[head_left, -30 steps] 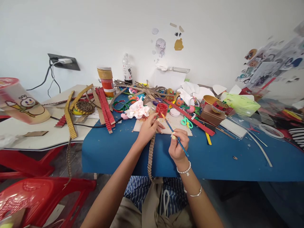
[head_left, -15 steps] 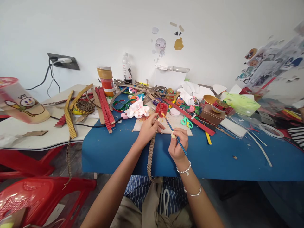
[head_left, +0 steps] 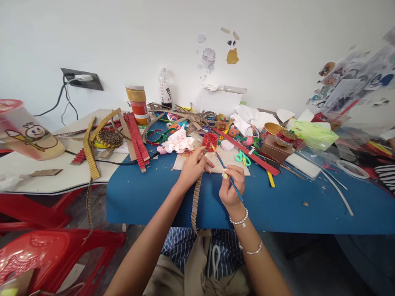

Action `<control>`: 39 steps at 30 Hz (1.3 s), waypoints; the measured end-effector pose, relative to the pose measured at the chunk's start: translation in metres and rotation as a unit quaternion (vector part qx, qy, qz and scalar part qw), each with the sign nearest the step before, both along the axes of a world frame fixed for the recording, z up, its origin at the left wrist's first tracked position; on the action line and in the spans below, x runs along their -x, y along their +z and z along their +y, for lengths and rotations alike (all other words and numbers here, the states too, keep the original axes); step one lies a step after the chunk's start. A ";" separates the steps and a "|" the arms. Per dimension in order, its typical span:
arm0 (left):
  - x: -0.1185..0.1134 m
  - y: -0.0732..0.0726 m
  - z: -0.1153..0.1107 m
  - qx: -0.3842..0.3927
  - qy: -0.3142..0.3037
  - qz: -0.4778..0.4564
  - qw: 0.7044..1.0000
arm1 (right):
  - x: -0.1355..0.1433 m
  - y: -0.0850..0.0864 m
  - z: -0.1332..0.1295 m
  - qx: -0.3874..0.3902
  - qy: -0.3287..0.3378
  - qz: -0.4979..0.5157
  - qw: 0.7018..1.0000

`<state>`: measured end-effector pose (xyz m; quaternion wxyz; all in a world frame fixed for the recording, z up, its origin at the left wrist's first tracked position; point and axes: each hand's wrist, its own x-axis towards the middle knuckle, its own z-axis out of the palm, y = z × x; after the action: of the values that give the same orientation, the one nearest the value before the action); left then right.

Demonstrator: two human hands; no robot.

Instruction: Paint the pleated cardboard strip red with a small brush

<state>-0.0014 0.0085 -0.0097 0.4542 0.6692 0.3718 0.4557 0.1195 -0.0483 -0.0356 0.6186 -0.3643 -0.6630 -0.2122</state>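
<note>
My right hand (head_left: 232, 186) is closed around a blue paintbrush (head_left: 221, 161), its tip pointing up and left at the red paint jar (head_left: 210, 141). The bristles are at the jar's near right rim; whether they touch it I cannot tell. My left hand (head_left: 195, 165) grips a strip of corrugated cardboard (head_left: 196, 197), which hangs down past the table edge toward my lap. Its upper end lies by the fingers, just in front of the jar. Under the jar is a pale, paint-flecked board (head_left: 182, 162). A white lid (head_left: 227, 145) lies right of the jar.
Green scissors (head_left: 242, 158) and a long red strip (head_left: 247, 152) lie to the right. Crumpled tissue (head_left: 178, 141) and red corrugated strips (head_left: 135, 142) are at the left. A bottle (head_left: 165, 89) stands by the wall. A red stool (head_left: 61, 250) is at lower left.
</note>
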 end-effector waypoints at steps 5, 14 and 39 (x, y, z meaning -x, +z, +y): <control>0.000 -0.002 0.002 0.003 0.000 0.001 1.000 | 0.000 -0.001 0.000 -0.003 0.004 0.004 1.000; 0.000 -0.001 0.001 0.009 -0.008 -0.005 1.000 | 0.001 0.000 0.000 0.002 0.014 0.009 1.000; -0.001 -0.003 0.002 0.007 -0.003 -0.009 1.000 | 0.000 -0.001 0.000 0.006 0.033 0.006 0.999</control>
<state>-0.0008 0.0103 -0.0126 0.4639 0.6627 0.3689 0.4578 0.1193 -0.0481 -0.0366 0.6270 -0.3472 -0.6724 -0.1849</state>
